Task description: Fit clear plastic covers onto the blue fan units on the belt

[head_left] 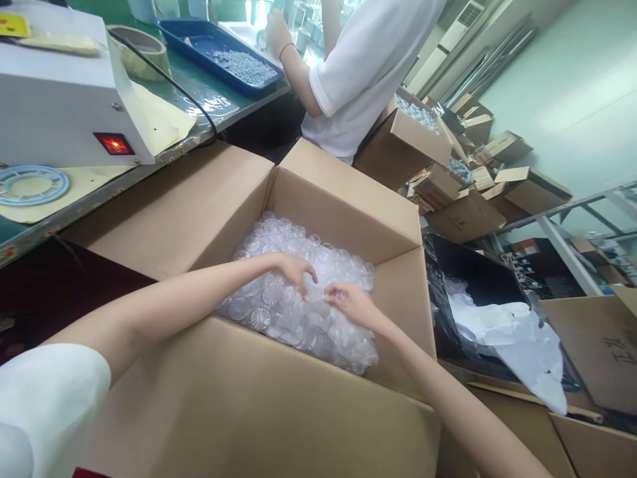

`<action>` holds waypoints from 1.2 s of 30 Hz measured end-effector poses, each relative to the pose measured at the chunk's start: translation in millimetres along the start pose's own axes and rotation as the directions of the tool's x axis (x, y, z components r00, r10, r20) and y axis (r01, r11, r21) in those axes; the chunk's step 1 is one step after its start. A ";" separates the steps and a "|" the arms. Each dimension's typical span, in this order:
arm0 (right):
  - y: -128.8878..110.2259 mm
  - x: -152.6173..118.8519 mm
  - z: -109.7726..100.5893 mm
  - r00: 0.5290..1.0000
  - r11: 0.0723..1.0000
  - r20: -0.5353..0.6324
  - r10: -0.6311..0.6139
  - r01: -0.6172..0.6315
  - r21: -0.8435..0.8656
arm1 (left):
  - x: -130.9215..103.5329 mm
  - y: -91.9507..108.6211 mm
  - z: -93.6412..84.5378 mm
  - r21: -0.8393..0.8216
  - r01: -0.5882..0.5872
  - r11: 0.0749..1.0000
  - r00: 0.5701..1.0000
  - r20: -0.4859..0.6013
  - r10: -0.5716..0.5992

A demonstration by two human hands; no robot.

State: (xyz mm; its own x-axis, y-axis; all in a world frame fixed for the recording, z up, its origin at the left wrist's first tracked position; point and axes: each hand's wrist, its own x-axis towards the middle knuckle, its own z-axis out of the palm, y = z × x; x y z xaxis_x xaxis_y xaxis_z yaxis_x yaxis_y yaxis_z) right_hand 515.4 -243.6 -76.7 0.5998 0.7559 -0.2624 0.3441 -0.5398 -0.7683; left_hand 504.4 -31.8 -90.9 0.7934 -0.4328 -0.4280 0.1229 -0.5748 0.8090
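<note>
An open cardboard box stands in front of me, with many clear round plastic pieces packed inside it. Crinkled clear plastic film lies over the pieces at the near right. My left hand reaches in over the middle of the pile, thumb and fingers apart in a loose curve. Facing it, my right hand is low over the film, its bent fingers spread and their tips at the film. No firm grip shows in either hand, though blur and clear plastic hide the contact.
At the left, a bench carries a white machine with a lit red switch, a tape roll and a blue tray of small pieces. A co-worker's white sleeve is beyond the box. Cardboard cartons are stacked at the right.
</note>
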 end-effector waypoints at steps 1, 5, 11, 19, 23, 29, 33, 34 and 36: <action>-5.7 2.2 -5.3 0.998 1.000 -0.059 -0.016 0.017 0.011 | -0.8 2.9 3.4 -0.058 -0.022 0.998 1.000 0.010 0.023; -14.2 30.2 -9.3 0.962 0.993 -0.268 -0.057 0.082 0.085 | 0.7 13.5 21.2 -0.286 -0.110 0.952 0.991 -0.106 0.083; 4.9 102.0 28.7 0.890 0.962 -0.456 -0.012 0.135 0.238 | 11.1 12.7 26.5 -0.391 -0.213 0.895 0.918 -0.394 0.046; 64.3 130.3 4.4 0.920 1.000 -0.392 0.021 -0.023 0.000 | 17.7 -24.7 -8.4 -0.090 0.015 0.996 0.849 -0.524 -0.060; 110.8 117.1 -19.7 0.935 0.963 -0.345 0.088 -0.168 -0.210 | 10.5 -45.1 -24.8 0.118 0.222 0.968 0.866 -0.479 -0.141; 148.5 95.1 -10.9 0.971 0.884 -0.209 0.118 -0.198 -0.423 | 10.1 -41.9 -9.7 0.363 0.295 0.884 0.912 -0.383 -0.147; 155.9 98.5 -21.4 0.964 0.821 -0.217 0.156 -0.249 -0.514 | 11.2 -32.7 -0.4 0.458 0.300 0.837 0.937 -0.306 -0.169; 157.1 102.8 -25.1 0.956 0.801 -0.236 0.174 -0.277 -0.531 | 11.2 -31.1 0.2 0.475 0.309 0.824 0.939 -0.291 -0.184; 158.5 114.7 -31.6 0.940 0.763 -0.267 0.213 -0.331 -0.556 | 11.3 -28.7 -0.1 0.507 0.326 0.798 0.940 -0.266 -0.215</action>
State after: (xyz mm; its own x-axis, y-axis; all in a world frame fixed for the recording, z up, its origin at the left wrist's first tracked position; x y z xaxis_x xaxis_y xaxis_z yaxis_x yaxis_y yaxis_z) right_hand 661.5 -254.2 -210.2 0.8299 0.4967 -0.2542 0.4657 -0.8675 -0.1749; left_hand 509.9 -20.1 -118.9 0.8775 -0.0983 -0.4694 0.0545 -0.9520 0.3014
